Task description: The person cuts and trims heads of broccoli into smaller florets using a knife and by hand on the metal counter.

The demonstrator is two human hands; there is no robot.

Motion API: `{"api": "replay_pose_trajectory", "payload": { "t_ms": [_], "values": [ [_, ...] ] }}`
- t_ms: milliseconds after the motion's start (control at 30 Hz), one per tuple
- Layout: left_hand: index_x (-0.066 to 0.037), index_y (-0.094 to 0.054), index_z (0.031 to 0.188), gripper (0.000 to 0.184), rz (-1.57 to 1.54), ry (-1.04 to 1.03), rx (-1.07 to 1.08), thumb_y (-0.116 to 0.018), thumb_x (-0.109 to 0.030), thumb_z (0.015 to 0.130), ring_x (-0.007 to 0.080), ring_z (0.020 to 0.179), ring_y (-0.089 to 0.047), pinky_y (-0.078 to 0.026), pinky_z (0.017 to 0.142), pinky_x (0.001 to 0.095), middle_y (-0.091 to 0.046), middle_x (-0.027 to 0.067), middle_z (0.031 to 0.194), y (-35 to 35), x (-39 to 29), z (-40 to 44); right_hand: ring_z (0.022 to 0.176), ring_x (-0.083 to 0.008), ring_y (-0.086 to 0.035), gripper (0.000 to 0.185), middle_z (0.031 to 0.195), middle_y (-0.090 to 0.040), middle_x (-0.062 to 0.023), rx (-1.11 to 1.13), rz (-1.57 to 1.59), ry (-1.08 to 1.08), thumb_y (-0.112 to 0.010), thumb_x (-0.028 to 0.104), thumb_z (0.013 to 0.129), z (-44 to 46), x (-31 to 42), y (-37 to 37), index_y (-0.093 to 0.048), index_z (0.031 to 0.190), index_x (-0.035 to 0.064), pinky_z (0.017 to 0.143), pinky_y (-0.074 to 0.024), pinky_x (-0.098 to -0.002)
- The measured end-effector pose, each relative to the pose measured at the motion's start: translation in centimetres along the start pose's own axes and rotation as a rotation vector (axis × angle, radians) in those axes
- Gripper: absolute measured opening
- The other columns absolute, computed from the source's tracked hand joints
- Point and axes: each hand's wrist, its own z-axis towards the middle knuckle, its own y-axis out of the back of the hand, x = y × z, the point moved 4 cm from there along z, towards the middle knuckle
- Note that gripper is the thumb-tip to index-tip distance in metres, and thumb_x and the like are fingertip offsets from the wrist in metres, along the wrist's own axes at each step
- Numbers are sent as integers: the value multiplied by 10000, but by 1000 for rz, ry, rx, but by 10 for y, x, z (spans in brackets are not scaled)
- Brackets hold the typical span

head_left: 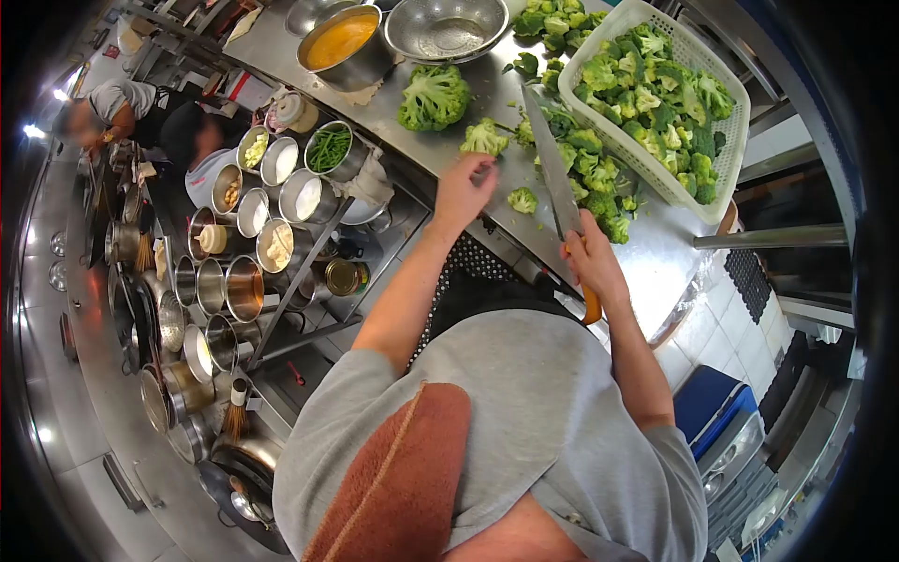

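Note:
My left hand [465,192] has its fingers curled at the lower end of a broccoli piece [484,138], closed on its stem side over the steel table [506,201]. In my right hand [596,262] is the orange handle of a large knife [554,164], its long blade pointing away across the table beside the cut florets. A small floret [522,199] lies between my hands. Behind my left hand sits a bigger broccoli head [434,97]. Many cut florets [590,169] are piled to the right of the blade.
A white basket [646,173] of broccoli stands at the right. At the back are a pot of orange liquid [339,42] and a steel colander [445,33]. Metal containers of ingredients [306,197] fill a lower rack at left. Two people [192,140] are at the far left.

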Motion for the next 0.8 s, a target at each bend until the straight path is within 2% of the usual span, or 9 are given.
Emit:
{"api": "replay_pose_trajectory", "payload": {
  "t_ms": [100, 200, 267, 333, 500, 567, 600, 667, 800],
  "values": [
    [-55, -652, 1115, 354, 200, 101, -122, -746, -76, 775, 324, 981, -640, -524, 854, 388, -649, 153, 1093, 25, 6, 11, 442, -151, -511, 197, 687, -604, -65, 6, 37, 2, -494, 161, 1012, -4, 1, -3, -454, 1160, 37, 401, -426, -317],
    [-46, -517, 1369, 674, 352, -84, -85, -785, -206, 772, 375, 1172, -555, -484, 989, 409, -513, 229, 1326, 27, 8, 28, 454, -125, -502, 166, 690, -593, -55, 27, 54, -17, -498, 155, 1014, -6, 0, -5, -449, 1123, 40, 398, -419, -300],
    [-42, -519, 1371, 691, 274, 4, 5, -798, -233, 769, 371, 1176, -556, -474, 1003, 408, -524, 221, 1313, 20, 19, 40, 488, -75, -481, 247, 724, -572, -34, 114, 52, -16, -500, 171, 1030, -5, -6, -8, -429, 1229, 44, 403, -409, -256],
    [-37, -519, 1381, 745, 210, 141, 132, -831, -296, 756, 366, 1196, -554, -454, 1032, 402, -534, 215, 1317, 12, 15, 44, 480, -93, -497, 197, 712, -580, -39, 108, 58, 8, -503, 152, 1022, -7, -6, -9, -429, 1167, 40, 399, -411, -267],
    [-50, -523, 1360, 716, 218, 141, 131, -826, -250, 743, 359, 1219, -554, -452, 1031, 415, -564, 218, 1308, -3, 20, 43, 594, -122, -615, 205, 736, -600, -44, 27, 180, 141, -510, 103, 1014, 10, 8, -22, -429, 1185, 25, 438, -458, -260],
    [-79, -504, 1365, 702, 206, 67, 183, -813, -168, 741, 300, 1151, -598, -488, 973, 386, -597, 183, 1256, 1, 15, 41, 806, -157, -687, 294, 809, -632, -59, -12, 545, 93, -512, 82, 1016, 36, 6, -34, -409, 1285, 23, 617, -543, -275],
    [-79, -504, 1365, 702, 209, 66, 188, -813, -168, 741, 300, 1151, -598, -488, 973, 386, -597, 183, 1256, 5, 17, 41, 806, -157, -687, 294, 809, -632, -59, -14, 551, 93, -512, 82, 1016, 49, 0, -40, -409, 1285, 23, 617, -543, -275],
    [-104, -486, 1369, 689, 156, 145, 236, -786, -91, 749, 224, 1032, -630, -520, 878, 338, -612, 141, 1215, 14, 27, 37, 954, -183, -687, 337, 868, -654, -86, 76, 517, 270, -510, 87, 1022, 70, -2, -54, -402, 1335, 21, 812, -536, -302],
    [-83, -454, 1347, 654, 109, 224, 208, -741, -16, 763, 187, 963, -624, -525, 826, 311, -599, 132, 1232, 36, 32, 24, 952, -184, -683, 316, 874, -662, -94, -52, 367, 378, -511, 103, 1025, 89, 4, -57, -423, 1315, 17, 896, -498, -310]
  ]
}}
